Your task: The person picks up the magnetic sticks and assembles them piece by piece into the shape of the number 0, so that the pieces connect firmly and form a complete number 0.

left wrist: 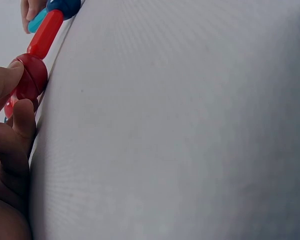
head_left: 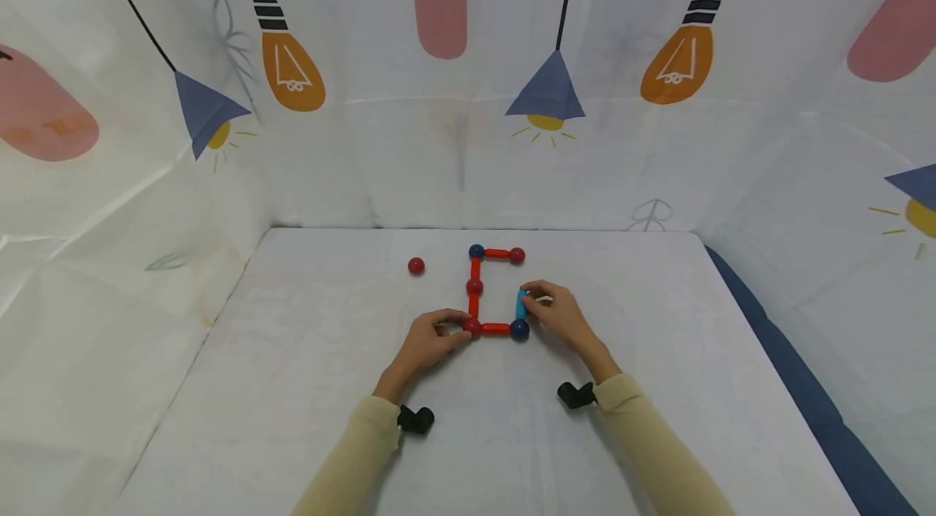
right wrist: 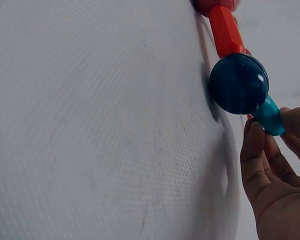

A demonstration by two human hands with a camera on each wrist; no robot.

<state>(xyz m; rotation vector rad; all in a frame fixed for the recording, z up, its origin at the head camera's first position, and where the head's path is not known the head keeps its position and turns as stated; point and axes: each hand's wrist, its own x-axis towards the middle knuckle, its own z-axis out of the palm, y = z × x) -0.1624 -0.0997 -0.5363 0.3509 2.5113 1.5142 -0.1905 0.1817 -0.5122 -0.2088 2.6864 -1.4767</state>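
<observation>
On the white table lies a frame of red rods and balls. My left hand (head_left: pixel 431 339) pinches the red ball (left wrist: pixel 32 77) at its near-left corner between thumb and fingers. From that ball a red rod (head_left: pixel 496 329) runs to a dark blue ball (right wrist: pixel 239 84) at the near-right corner. My right hand (head_left: pixel 559 311) pinches a light blue rod (right wrist: pixel 270 117), whose near end meets the dark blue ball. Up the left side, red rods join a middle red ball (head_left: pixel 474 286) and a far dark blue ball (head_left: pixel 477 251). A top rod (head_left: pixel 497 253) ends in another red ball (head_left: pixel 517 256).
A loose red ball (head_left: pixel 416 266) sits left of the frame's far end. Each wrist wears a black device, one at the left sleeve (head_left: pixel 415 420) and one at the right (head_left: pixel 576 395). A patterned white sheet (head_left: pixel 409 150) hangs behind the table (head_left: pixel 307 386).
</observation>
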